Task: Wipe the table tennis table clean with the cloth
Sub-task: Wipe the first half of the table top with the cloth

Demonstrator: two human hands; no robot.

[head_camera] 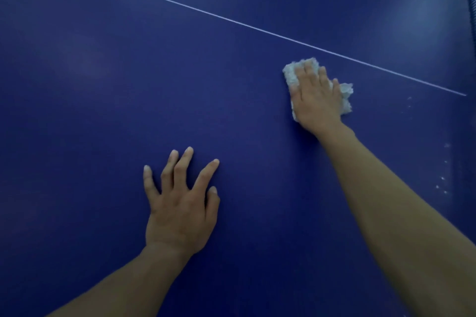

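Your left hand (180,208) lies flat on the blue bench (90,85), fingers (184,162) spread and holding nothing; it only braces. Further out and to its right, your right hand (315,100) presses the white cloth (292,74) down, its fingers nearly straight on top, not curled round it. The cloth shows past the fingertips and at the hand's right side; the rest is hidden under the palm. The white line (231,20) runs just beyond it. White specks (443,183) lie right of the cloth, toward the bench's right edge, so I judge the wipe should go rightward. The dark strip at the far right corner is too blurred to name.
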